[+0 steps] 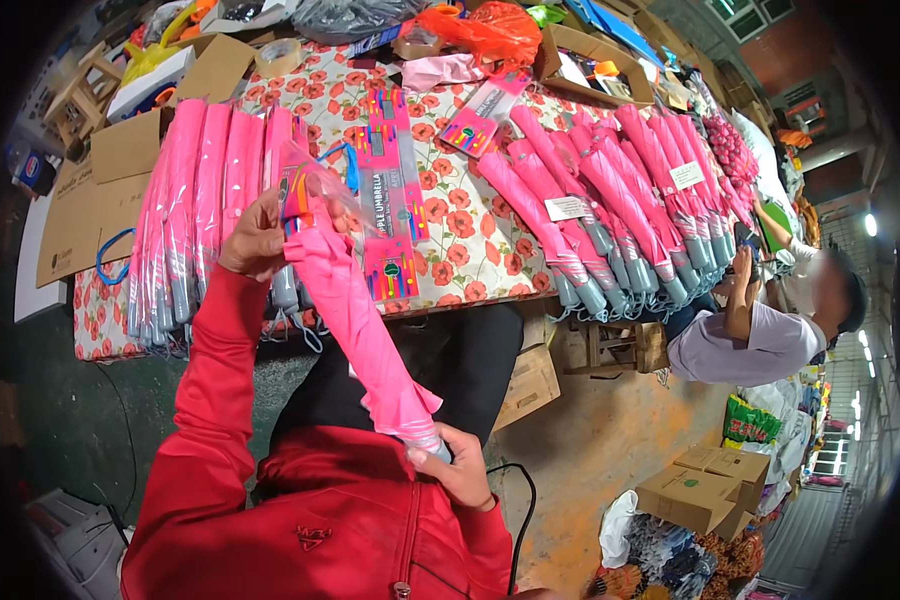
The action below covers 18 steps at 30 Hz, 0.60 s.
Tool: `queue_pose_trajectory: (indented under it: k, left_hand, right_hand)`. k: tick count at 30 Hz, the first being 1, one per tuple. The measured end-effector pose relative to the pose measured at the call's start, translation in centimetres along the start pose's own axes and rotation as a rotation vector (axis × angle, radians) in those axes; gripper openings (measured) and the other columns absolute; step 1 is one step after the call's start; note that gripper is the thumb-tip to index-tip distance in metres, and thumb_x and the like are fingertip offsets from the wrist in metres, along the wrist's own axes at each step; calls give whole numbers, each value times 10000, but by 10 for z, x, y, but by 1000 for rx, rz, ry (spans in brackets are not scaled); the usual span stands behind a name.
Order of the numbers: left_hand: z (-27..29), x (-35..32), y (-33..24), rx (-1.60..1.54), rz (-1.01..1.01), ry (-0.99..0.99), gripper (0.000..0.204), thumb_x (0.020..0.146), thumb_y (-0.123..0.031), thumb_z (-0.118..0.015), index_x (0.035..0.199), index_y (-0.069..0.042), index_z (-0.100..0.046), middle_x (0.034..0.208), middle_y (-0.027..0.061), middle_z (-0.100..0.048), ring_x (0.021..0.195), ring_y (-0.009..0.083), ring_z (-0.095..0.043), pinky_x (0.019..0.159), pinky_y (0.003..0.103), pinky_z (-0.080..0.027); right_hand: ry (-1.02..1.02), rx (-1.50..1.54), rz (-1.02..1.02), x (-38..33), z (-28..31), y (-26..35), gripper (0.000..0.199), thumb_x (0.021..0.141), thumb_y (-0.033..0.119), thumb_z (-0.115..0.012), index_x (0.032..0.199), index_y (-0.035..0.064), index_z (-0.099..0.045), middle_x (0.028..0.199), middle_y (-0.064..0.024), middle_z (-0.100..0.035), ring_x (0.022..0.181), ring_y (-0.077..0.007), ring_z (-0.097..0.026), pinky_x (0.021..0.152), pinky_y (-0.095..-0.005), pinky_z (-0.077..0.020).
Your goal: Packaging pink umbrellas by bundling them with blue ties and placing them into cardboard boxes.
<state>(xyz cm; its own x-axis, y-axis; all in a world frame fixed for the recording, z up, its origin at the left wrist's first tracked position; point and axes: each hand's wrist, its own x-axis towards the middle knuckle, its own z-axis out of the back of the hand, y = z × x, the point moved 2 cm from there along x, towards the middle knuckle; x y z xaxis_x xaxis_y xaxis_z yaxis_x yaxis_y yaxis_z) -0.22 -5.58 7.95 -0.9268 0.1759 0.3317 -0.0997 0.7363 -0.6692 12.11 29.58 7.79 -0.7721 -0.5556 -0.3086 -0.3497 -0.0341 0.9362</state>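
Note:
A folded pink umbrella (355,310) slants across my lap, its fabric loosely gathered. My right hand (458,468) is closed around its grey handle (425,443) at the lower end. At the upper end, my left hand (255,240) pinches a clear plastic sleeve (332,192) with a colourful printed header, which sits over the umbrella's tip. Just beyond it on the table lie flat pink printed sleeves (385,180). To the left, several pink umbrellas in clear sleeves (210,165) lie side by side; another pile of pink umbrellas (610,195) fills the right side.
A poppy-patterned cloth (460,230) covers the table. Cardboard boxes (100,200), a tape roll (278,58) and an orange bag (485,35) stand along its left and far sides. At right, another person (760,330) sits by the table; cartons (705,488) stand on the floor.

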Motion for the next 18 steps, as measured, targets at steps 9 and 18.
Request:
queue_pose_trajectory:
  k: [9, 18]
  left_hand:
    - [-14, 4, -4, 23, 70, -203, 706, 817, -99, -725, 1430, 46, -405, 1353, 229, -569, 1224, 347, -588, 1073, 459, -443]
    - [-29, 11, 12, -131, 7, -321, 377, 927, -135, -645, 1262, 31, -599, 1332, 238, -588, 1196, 299, -611, 1041, 384, -469]
  right_hand:
    - [27, 170, -176, 15, -15, 2, 249, 905, 98, -660, 1128, -13, -655, 762, -23, -622, 606, -98, -500, 551, -200, -391]
    - [-187, -27, -126, 19, -26, 16, 232, 968, 141, -520, 1088, -23, -631, 739, -89, -617, 546, -103, -469, 492, -206, -368]
